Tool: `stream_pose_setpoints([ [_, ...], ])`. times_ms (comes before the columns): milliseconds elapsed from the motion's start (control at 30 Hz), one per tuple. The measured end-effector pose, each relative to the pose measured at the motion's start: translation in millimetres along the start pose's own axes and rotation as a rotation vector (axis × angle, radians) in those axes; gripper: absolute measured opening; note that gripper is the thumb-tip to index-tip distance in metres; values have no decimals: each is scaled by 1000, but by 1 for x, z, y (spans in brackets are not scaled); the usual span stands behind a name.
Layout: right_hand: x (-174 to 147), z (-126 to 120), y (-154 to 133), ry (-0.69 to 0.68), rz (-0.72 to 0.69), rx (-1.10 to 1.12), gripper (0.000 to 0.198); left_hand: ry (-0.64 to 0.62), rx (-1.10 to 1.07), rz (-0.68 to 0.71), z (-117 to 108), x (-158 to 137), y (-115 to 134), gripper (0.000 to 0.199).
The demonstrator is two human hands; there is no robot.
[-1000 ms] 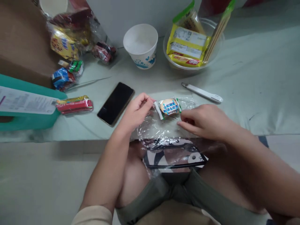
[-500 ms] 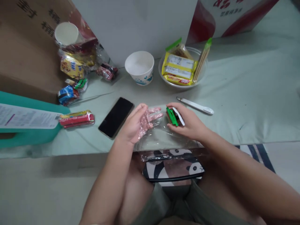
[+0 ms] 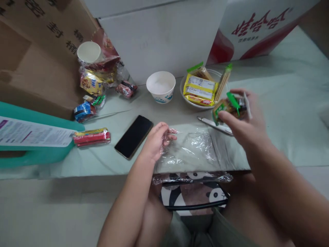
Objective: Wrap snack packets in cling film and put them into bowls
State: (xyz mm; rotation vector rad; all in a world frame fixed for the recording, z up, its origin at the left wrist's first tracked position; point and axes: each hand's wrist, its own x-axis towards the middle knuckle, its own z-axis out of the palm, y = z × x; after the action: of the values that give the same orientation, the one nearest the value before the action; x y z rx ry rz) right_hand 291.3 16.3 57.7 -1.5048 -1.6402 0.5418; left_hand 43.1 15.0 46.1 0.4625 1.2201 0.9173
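Note:
My right hand (image 3: 246, 116) is raised over the table, wrapped around a small snack packet (image 3: 226, 109) with green and brown print; motion blurs its details. Beneath that hand lies a slim white-handled knife (image 3: 213, 125), partly covered. My left hand (image 3: 160, 139) has its fingers curled on a clear plastic bag (image 3: 195, 147), which lies spread along the table's front edge and hangs over it. Just left of this hand is a black phone (image 3: 133, 136). Behind the bag a plastic bowl (image 3: 182, 90) holds yellow wrapped snacks (image 3: 200, 88) and stick-shaped packets (image 3: 223, 83).
A white paper cup (image 3: 160, 87) stands left of the bowl. Farther left are wrapped snacks (image 3: 91, 82), another cup (image 3: 89, 52), a red packet (image 3: 92, 137) and a teal container (image 3: 38, 157). Cardboard boxes (image 3: 159, 37) line the back. A panda-print bag (image 3: 195, 195) is below the table edge.
My right hand has moved right and up with the snack packet, away from the plastic bag. My left hand's fingers have curled in on the bag. The camera view has shifted slightly.

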Motion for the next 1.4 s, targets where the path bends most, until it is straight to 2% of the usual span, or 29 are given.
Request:
stream_pose_setpoints([
  [33,14,-4,-10,34,9,-77,57,-8,2,7,1,0,0,21],
  [100,44,-7,-28,20,-8,-298,58,-24,4,13,1,1,0,21],
  [200,82,0,-44,-176,-52,-668,64,-39,5,11,0,0,1,21],
  [300,92,9,-49,-283,-99,-871,69,-47,4,20,-4,-2,3,21],
  [433,74,10,-45,-136,-125,-824,60,-44,0,38,-7,-5,8,21],
  [567,60,7,-27,-133,-162,-615,44,-47,-7,41,-8,-7,8,19],
  [667,66,4,-18,-123,-173,-519,61,-61,-1,43,-8,-8,6,18],
  [767,78,0,-23,-217,-140,-602,75,-65,9,42,-7,-8,4,19],
  [833,82,-4,-32,-266,-106,-659,68,-63,6,48,-6,-8,4,19],
  [1000,70,-11,-48,-192,-146,-611,60,-64,-3,58,-5,-8,6,18],
  [1100,66,-5,-53,-276,-111,-632,54,-66,4,62,-5,-8,7,18],
  [1233,75,1,-57,-358,-109,-638,18,-63,10,75,-8,-10,6,18],
  [1300,80,0,-59,-368,-128,-651,7,-61,9,79,-10,-11,5,18],
  [1400,85,-4,-58,-370,-112,-789,13,-60,2,90,-13,-11,5,19],
])
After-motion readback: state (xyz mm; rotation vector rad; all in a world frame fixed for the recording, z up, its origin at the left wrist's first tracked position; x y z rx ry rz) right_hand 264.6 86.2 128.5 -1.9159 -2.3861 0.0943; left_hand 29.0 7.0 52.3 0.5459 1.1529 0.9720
